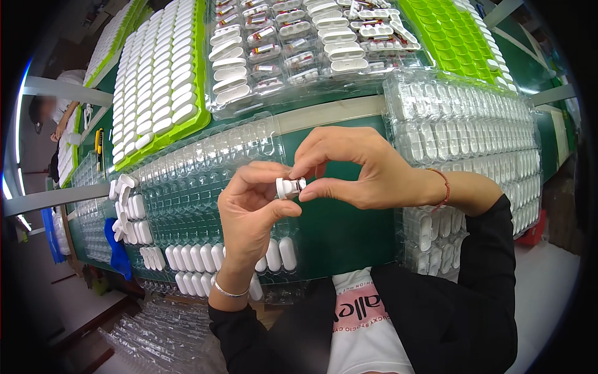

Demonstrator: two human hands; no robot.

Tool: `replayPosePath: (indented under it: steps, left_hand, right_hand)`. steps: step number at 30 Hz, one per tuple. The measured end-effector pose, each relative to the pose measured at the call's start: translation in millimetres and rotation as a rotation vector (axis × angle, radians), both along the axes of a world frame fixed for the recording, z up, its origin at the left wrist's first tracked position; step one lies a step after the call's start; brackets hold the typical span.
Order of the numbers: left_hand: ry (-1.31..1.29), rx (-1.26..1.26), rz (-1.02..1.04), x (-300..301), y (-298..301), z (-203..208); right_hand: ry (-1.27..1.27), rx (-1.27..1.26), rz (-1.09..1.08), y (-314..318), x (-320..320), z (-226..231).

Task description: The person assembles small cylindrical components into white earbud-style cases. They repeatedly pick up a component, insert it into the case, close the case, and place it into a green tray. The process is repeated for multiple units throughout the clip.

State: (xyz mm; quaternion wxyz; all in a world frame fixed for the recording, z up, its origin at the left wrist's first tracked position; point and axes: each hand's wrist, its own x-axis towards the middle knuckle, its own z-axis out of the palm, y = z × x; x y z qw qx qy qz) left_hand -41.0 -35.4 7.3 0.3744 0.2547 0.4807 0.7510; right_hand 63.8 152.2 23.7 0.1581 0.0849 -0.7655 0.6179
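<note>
Over the green belt, both of my hands meet on one small white plastic case (288, 187). My left hand (252, 212) grips its body between thumb and fingers. My right hand (349, 168) pinches the case's right end with thumb and forefinger. Below my left hand lies a clear blister tray (193, 187) with white oval cases (199, 257) filling its near rows. A silver bracelet sits on my left wrist and a red cord on my right wrist.
A stack of clear trays with white parts (467, 137) stands at the right. Green trays of white cases (162, 75) lie at the far left, and clear trays of mixed parts (299, 43) at the far middle. A person (56, 112) sits at the far left. Empty clear trays (162, 330) are piled at the lower left.
</note>
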Motion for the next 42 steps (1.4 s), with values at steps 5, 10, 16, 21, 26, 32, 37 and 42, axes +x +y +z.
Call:
replayPosePath:
  steps: [5,10,16,21,26,32,37,42]
  left_hand:
    - [0.066,0.041,0.039,2.4,-1.6,-7.7]
    - [0.224,-0.212,-0.01,1.1,6.5,8.2]
    - [0.14,-0.196,0.02,-1.7,5.6,10.4]
    - [0.263,-0.143,0.016,-0.9,13.8,13.1]
    - [0.315,-0.029,0.058,4.6,18.7,9.8]
    - [0.228,0.067,0.137,15.4,33.7,-0.3]
    - [0.183,-0.003,0.036,1.7,39.4,10.6]
    - [0.316,-0.091,-0.048,-15.0,37.3,19.9]
  right_hand:
    - [0.102,0.088,-0.084,-7.7,0.7,-3.7]
    - [-0.059,0.062,-0.121,0.4,6.3,-4.5]
    - [-0.061,-0.046,-0.071,-4.0,-1.8,-5.2]
    - [-0.093,-0.081,-0.068,-0.6,2.0,-1.2]
    - [0.052,0.06,-0.138,-0.9,0.5,3.7]
    - [-0.005,0.028,-0.2,-0.4,7.3,5.6]
    - [-0.126,-0.034,-0.161,7.1,5.0,12.1]
    - [-0.186,-0.222,-0.067,13.8,-1.9,14.9]
